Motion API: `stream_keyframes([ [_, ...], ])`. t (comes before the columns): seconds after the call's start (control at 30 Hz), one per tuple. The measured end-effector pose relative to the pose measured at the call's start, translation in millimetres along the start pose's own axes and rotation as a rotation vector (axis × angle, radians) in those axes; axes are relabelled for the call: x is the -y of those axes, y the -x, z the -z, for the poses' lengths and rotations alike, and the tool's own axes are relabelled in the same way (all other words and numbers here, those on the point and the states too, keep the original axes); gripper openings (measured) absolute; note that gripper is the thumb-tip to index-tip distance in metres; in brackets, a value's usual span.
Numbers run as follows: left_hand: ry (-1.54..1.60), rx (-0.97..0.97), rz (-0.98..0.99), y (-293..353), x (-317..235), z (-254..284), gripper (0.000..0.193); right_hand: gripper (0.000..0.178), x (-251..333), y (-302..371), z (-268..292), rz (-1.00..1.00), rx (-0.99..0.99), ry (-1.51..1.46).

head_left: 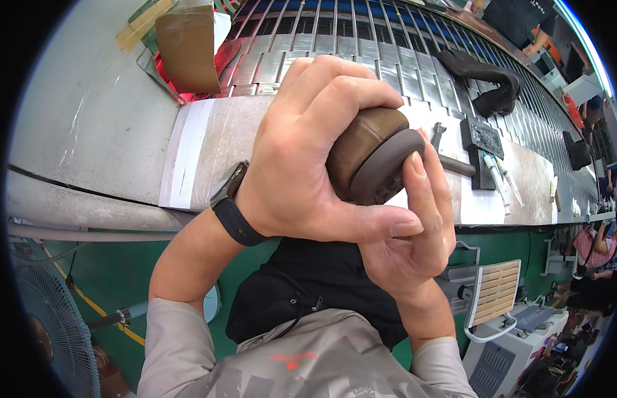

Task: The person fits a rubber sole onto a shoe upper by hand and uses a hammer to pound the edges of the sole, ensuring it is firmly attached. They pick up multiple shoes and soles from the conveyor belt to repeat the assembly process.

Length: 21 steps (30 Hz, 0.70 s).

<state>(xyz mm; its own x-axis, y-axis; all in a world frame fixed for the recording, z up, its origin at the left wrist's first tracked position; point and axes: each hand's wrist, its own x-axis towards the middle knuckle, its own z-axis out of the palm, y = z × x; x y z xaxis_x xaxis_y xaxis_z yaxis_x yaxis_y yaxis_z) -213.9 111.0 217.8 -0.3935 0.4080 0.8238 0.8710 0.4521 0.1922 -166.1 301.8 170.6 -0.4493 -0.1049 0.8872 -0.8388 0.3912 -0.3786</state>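
Observation:
A brown shoe or boot (pixel 363 147) with a dark rubber sole (pixel 390 169) is held up above the bench edge, seen end-on. My left hand (pixel 308 146) wraps round its brown upper, with the fingers over the top and the thumb stretched below the sole. Against the right side of the sole, my right hand (pixel 421 225) presses its fingertips near the edge. The rest of the shoe is hidden behind my hands. A dark watch (pixel 230 186) is on my left wrist.
A hammer (pixel 458 164), a wrench (pixel 438 134), a black block (pixel 482 136) and slim white tubes (pixel 497 179) lie on the bench right of my hands. Beyond runs a metal slatted conveyor (pixel 341 46) carrying a black boot (pixel 487 76). Brown cardboard (pixel 187 50) stands far left.

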Motion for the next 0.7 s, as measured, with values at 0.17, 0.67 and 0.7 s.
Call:
stream_keyframes([
  [0.17, -0.018, -0.01, -0.003, -1, -2, 0, 0.098, 0.055, -1, 2, 1, 0.01, -0.004, 0.019],
  [0.67, -0.005, -0.034, 0.017, 0, -10, 2, 0.07, 0.076, 4, 3, 3, -0.016, 0.017, -0.015],
  [0.7, -0.001, -0.025, 0.032, 0, -11, 3, 0.066, 0.076, 5, 3, 3, -0.015, 0.015, -0.014],
])
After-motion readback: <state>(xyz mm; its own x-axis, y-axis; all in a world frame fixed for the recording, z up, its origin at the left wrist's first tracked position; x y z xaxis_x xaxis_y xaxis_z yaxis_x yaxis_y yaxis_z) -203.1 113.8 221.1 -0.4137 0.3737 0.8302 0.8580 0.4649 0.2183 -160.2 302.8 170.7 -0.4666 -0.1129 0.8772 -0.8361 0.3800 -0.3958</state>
